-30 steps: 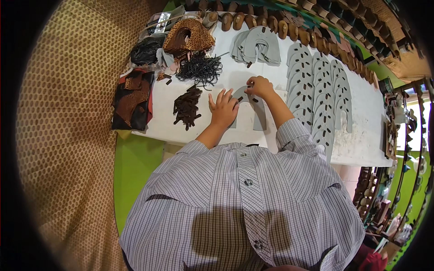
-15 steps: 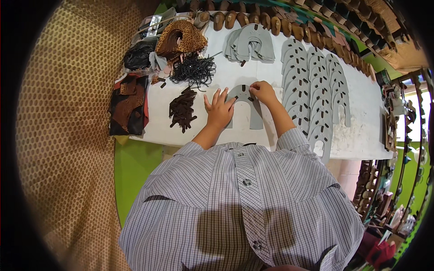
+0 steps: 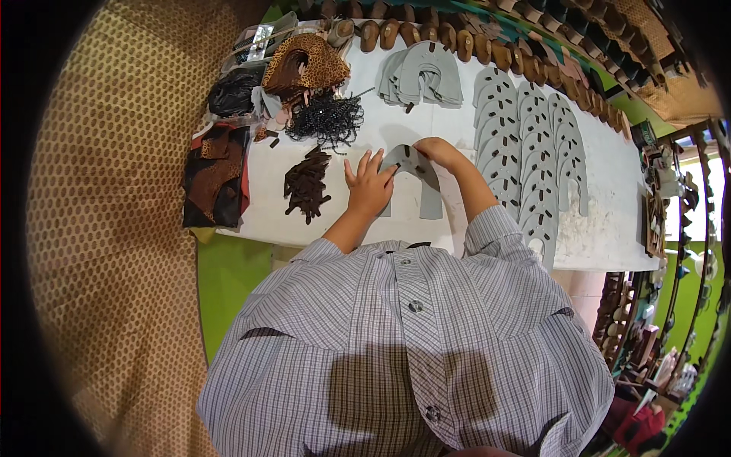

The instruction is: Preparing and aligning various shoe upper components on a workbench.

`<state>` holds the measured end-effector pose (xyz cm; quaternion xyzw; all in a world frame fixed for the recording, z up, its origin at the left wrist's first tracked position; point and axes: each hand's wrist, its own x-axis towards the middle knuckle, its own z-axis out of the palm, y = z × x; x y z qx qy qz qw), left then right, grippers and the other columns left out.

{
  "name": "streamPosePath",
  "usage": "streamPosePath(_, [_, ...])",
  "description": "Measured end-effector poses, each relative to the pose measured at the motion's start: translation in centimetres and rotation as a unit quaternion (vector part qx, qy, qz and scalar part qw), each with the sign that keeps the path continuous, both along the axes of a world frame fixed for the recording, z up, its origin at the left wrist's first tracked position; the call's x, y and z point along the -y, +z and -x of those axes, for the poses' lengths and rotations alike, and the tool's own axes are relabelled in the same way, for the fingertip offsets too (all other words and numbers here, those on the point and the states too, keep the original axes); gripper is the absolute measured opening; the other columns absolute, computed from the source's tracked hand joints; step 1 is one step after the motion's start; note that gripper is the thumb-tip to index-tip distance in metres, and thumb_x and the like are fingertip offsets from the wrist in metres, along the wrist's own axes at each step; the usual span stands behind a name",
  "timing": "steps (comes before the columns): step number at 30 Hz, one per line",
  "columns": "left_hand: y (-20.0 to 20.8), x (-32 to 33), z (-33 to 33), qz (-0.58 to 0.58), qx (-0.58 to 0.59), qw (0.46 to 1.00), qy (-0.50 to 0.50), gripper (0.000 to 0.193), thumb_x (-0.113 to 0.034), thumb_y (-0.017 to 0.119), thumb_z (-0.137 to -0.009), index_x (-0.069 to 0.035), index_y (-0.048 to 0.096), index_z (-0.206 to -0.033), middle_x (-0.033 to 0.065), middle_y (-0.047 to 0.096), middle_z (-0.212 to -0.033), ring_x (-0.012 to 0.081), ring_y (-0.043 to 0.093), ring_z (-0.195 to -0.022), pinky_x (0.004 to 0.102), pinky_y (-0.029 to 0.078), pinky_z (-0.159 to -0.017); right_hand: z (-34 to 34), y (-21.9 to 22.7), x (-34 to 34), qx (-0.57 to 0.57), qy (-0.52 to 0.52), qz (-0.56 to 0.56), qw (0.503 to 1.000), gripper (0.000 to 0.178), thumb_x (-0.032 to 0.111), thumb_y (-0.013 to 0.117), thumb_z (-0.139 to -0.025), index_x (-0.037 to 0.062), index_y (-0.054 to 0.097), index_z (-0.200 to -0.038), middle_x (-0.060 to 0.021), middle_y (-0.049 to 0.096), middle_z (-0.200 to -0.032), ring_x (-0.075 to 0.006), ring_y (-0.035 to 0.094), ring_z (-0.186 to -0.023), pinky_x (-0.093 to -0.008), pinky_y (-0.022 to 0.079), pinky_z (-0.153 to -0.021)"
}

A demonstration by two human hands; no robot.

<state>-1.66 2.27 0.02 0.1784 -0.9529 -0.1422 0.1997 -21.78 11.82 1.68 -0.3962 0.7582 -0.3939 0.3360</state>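
Note:
A grey U-shaped piece (image 3: 431,194) with small dark brown tabs around its curve lies on the white table in front of me, its two legs toward my body. My left hand (image 3: 369,186) rests with spread fingers on its left side, thumb near a dark tab. At the upper right edge of the curve, my right hand (image 3: 439,152) has its fingers pinched together on the piece; the fingertips are partly hidden. Left of my left hand sits a pile of dark brown strips (image 3: 307,183).
Overlapping rows of grey U-shaped pieces (image 3: 499,145) with dark tabs cover the table's right side. A stack of grey pieces (image 3: 422,76) lies farther back. Black beaded strands (image 3: 327,118), leopard-print material (image 3: 308,61) and black bags (image 3: 234,93) crowd the left. Brown shoe forms (image 3: 464,44) line the far edge.
My right hand has shifted slightly left along the top edge of the grey piece, its fingers now closer to the middle of the curve. My left hand has stayed in place.

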Motion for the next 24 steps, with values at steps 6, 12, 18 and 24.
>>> streamPosePath(6, [0.2, -0.1, 0.1, -0.005, 0.009, 1.000, -0.003, 0.023, -0.023, 0.058, -0.079, -0.024, 0.066, -0.101, 0.0062, 0.045, -0.130, 0.0272, 0.033, -0.126, 0.0629, 0.005, -0.101, 0.8, 0.0, 1.7, 0.003, 0.098, -0.079, 0.992, 0.027, 0.010, 0.058, -0.077, 0.0068, 0.067, -0.102, -0.0086, 0.066, -0.089, -0.0142, 0.053, -0.072, -0.0285, 0.044, -0.069])
streamPosePath(12, [0.0, -0.1, -0.1, 0.007, 0.001, 1.000, -0.002, 0.023, -0.023, 0.059, -0.079, -0.025, 0.066, -0.100, 0.0044, 0.045, -0.130, 0.0254, 0.034, -0.126, 0.0638, 0.006, -0.101, -0.2, -0.4, 2.8, -0.191, 0.180, -0.054, 0.963, 0.026, 0.003, 0.056, -0.067, 0.0067, 0.070, -0.089, -0.0136, 0.065, -0.080, -0.0277, 0.061, -0.070, -0.0348, 0.047, -0.065])
streamPosePath(18, [0.0, 0.0, 0.0, 0.013, -0.003, 1.000, 0.004, 0.022, -0.024, 0.060, -0.078, -0.025, 0.066, -0.099, 0.0034, 0.045, -0.129, 0.0247, 0.034, -0.126, 0.0642, 0.007, -0.100, -0.3, -0.7, 2.8, -0.222, 0.161, -0.065, 0.960, 0.024, 0.003, 0.056, -0.069, 0.0062, 0.069, -0.088, -0.0166, 0.062, -0.087, -0.0312, 0.060, -0.079, -0.0363, 0.047, -0.070])
streamPosePath(24, [0.2, -0.1, -0.1, 0.014, 0.006, 1.000, 0.008, 0.024, -0.024, 0.060, -0.077, -0.025, 0.065, -0.101, 0.0032, 0.045, -0.130, 0.0244, 0.034, -0.126, 0.0644, 0.007, -0.100, -0.2, 0.0, 2.7, -0.229, 0.180, -0.059, 0.955, 0.022, 0.005, 0.056, -0.069, 0.0047, 0.069, -0.086, -0.0180, 0.062, -0.084, -0.0314, 0.060, -0.076, -0.0360, 0.047, -0.067])
